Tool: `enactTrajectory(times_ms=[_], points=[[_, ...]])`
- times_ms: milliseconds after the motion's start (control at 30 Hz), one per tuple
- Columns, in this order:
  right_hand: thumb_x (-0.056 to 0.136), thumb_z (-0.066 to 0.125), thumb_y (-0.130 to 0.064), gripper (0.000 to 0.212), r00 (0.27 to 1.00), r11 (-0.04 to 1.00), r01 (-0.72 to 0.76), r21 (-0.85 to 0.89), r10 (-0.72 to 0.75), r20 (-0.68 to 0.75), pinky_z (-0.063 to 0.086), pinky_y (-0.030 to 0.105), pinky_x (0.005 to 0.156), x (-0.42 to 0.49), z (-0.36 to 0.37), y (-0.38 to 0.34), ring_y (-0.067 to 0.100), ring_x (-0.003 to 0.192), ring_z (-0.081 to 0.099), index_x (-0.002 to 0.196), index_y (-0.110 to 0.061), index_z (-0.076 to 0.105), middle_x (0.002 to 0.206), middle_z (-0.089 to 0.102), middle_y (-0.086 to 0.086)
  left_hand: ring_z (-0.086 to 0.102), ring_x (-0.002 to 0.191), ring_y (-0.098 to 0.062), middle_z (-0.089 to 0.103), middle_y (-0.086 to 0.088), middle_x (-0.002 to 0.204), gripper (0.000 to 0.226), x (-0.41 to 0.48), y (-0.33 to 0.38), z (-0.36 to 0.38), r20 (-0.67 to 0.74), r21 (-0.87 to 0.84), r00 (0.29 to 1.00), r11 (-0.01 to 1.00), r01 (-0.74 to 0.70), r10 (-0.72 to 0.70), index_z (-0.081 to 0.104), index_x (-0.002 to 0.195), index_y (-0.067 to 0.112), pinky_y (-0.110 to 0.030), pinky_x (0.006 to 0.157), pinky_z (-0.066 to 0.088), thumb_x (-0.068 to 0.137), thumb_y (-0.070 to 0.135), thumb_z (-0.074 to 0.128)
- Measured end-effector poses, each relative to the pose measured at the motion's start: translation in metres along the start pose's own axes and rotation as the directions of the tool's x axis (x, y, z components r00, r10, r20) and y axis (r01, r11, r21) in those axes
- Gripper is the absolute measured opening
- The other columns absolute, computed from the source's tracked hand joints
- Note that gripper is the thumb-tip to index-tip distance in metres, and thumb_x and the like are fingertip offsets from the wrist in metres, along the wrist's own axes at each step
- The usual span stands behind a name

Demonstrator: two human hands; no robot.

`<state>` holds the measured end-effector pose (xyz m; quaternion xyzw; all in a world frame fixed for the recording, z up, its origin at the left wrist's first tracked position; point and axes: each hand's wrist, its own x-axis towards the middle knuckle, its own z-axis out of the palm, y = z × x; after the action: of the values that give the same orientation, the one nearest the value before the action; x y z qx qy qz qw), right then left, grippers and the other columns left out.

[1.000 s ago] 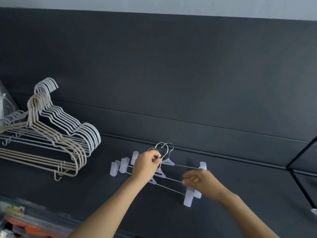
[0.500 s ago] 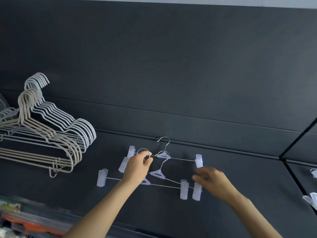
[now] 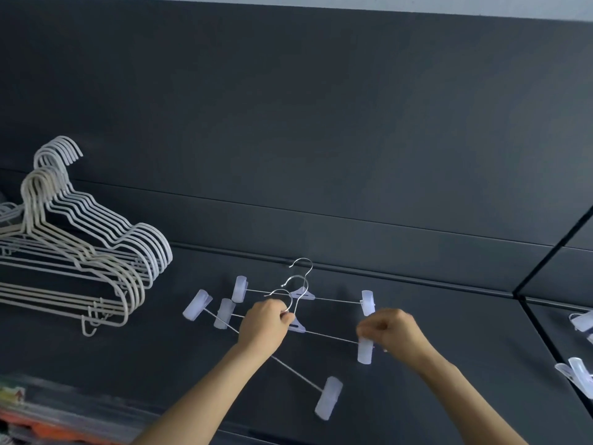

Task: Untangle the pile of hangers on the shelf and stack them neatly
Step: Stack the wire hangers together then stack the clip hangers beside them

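On shelf (image 3: 449, 374): L hand (image 3: 264, 324) grips hooks (image 3: 298, 277), R hand (image 3: 394, 332) pinches clip (image 3: 365, 351).

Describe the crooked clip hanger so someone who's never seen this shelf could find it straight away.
On the dark shelf, just right of the stacked hangers, three clip hangers lie between the left hand and the right hand. The crooked clip hanger runs under the left hand. Its bar slants down to the clip nearest the viewer, while the other two lie almost level.
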<state>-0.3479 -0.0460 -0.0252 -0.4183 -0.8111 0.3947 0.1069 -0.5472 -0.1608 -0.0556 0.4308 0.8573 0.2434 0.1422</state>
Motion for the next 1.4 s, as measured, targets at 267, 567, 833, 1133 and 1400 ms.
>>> enactTrajectory(times_ms=[267,567,833,1133,1400], points=[[0.077,0.057,-0.004,0.032,0.973,0.978,-0.206,-0.04,0.209,0.101,0.043,0.022,0.045,0.047,-0.007,-0.004,0.016,0.053,0.048,0.109,-0.007,0.056,0.072,0.056,0.007,0.035,0.051,-0.013,0.034,0.007,0.05,0.046,0.004,-0.004,-0.008,-0.104,-0.031,0.995,0.999,-0.009,0.006,0.03,0.051,0.02,-0.027,0.057,0.026,0.092,0.018,0.051],[0.073,0.064,-0.008,0.025,0.992,0.993,-0.122,-0.005,0.122,-0.018,0.04,0.018,0.052,0.048,0.004,0.006,0.016,0.064,0.049,0.098,-0.011,0.061,0.075,0.057,0.001,0.027,0.046,-0.012,0.03,0.006,0.048,0.05,0.012,-0.007,-0.007,-0.147,-0.129,0.988,0.992,0.015,-0.034,0.024,0.05,0.016,-0.025,0.046,0.021,0.09,0.013,0.054],[0.066,0.071,-0.009,0.02,0.997,0.995,-0.066,-0.076,0.064,-0.033,0.036,0.019,0.058,0.051,0.006,0.01,0.02,0.083,0.051,0.064,-0.021,0.055,0.088,0.06,0.009,0.054,0.088,-0.028,0.063,-0.007,0.086,0.026,0.018,-0.017,-0.017,-0.266,0.098,0.964,0.994,0.048,-0.02,0.064,0.078,0.008,-0.033,0.067,0.039,0.094,0.016,0.045],[0.071,0.07,-0.009,0.015,0.998,0.984,0.019,-0.179,-0.03,-0.059,0.036,0.012,0.056,0.051,0.007,0.011,0.011,0.067,0.044,0.075,-0.012,0.056,0.076,0.047,-0.003,0.059,0.086,-0.028,0.063,-0.01,0.078,0.022,0.025,-0.036,-0.009,-0.222,0.21,0.975,0.977,0.023,0.025,0.061,0.065,0.005,-0.031,0.059,0.044,0.086,0.01,0.058],[0.083,0.064,-0.02,0.038,1.0,0.95,0.009,-0.312,-0.011,-0.006,0.044,0.029,0.075,0.053,0.007,0.009,0.024,0.088,0.053,0.117,-0.013,0.051,0.1,0.051,0.006,0.056,0.098,-0.028,0.054,-0.01,0.113,0.036,0.031,-0.022,-0.023,-0.165,0.324,0.986,0.943,0.074,-0.02,0.061,0.101,0.009,-0.032,0.077,0.043,0.098,0.026,0.029]])
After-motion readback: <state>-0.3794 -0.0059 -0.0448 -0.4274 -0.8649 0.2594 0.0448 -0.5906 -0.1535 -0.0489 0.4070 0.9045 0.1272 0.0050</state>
